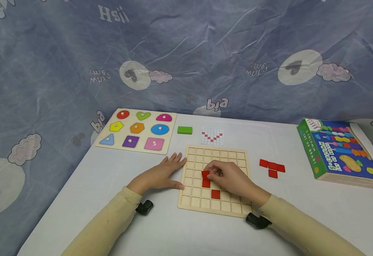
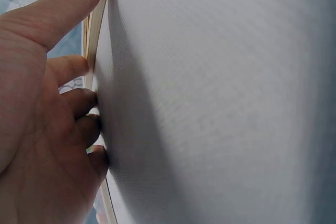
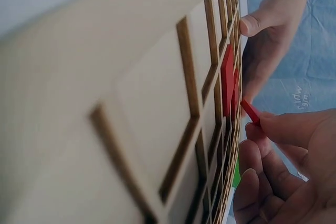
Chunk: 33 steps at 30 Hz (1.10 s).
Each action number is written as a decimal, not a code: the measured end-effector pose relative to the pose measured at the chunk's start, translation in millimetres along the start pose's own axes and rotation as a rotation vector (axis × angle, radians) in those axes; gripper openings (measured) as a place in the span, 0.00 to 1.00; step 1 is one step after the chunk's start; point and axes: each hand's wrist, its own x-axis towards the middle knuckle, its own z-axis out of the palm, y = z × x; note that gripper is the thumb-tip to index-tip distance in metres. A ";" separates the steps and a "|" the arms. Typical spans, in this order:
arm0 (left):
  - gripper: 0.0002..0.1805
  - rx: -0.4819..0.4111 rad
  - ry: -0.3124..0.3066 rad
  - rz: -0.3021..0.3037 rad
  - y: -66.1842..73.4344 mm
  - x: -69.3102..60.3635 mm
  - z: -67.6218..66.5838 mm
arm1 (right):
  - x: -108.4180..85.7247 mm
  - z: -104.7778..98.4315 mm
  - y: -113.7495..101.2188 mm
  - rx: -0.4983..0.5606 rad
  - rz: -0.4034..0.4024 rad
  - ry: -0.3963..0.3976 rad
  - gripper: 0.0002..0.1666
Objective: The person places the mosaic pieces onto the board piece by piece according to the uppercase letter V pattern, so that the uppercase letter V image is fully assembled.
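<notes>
A wooden grid board (image 1: 189, 202) lies on the white table. Two red square tiles sit in its cells, one lower tile (image 1: 216, 194) and another (image 1: 206, 183) up and to its left. Between thumb and fingers my right hand (image 1: 231, 176) pinches a third red tile (image 1: 205, 174), tilted over the board just above the upper tile; the right wrist view also shows this pinched tile (image 3: 250, 112). My left hand (image 1: 160, 175) rests with fingers spread at the board's left edge, thumb and index finger touching it. In the left wrist view its fingers (image 2: 79, 100) hold nothing.
Several loose red tiles (image 1: 272, 166) lie right of the board. Behind it are a pattern card (image 1: 212, 137) and a green block (image 1: 184, 130). A shape puzzle board (image 1: 144, 142) stands at the back left, a bead-set box (image 1: 343, 153) at the right. A patterned cloth (image 1: 186, 53) hangs behind.
</notes>
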 end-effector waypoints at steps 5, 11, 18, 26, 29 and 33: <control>0.57 -0.002 -0.004 -0.004 0.5 -0.3 0.2 | 3.7 2.5 -2.0 -0.013 -0.009 -0.002 0.09; 0.57 0.000 -0.006 -0.007 -0.2 0.1 1.7 | 7.1 4.6 -4.7 -0.053 0.001 0.008 0.08; 0.57 -0.006 -0.002 -0.001 0.4 0.3 1.2 | 12.0 6.4 -7.3 -0.058 0.017 -0.006 0.07; 0.57 -0.017 0.000 0.004 0.9 -1.4 -1.0 | 18.0 7.5 -10.8 -0.036 0.043 -0.042 0.08; 0.57 -0.014 0.002 0.001 1.2 -1.6 -1.1 | 19.5 8.2 -11.5 -0.036 0.049 -0.049 0.08; 0.57 -0.009 0.004 0.003 0.8 -1.2 -0.6 | 21.1 9.4 -12.0 -0.036 0.059 -0.051 0.08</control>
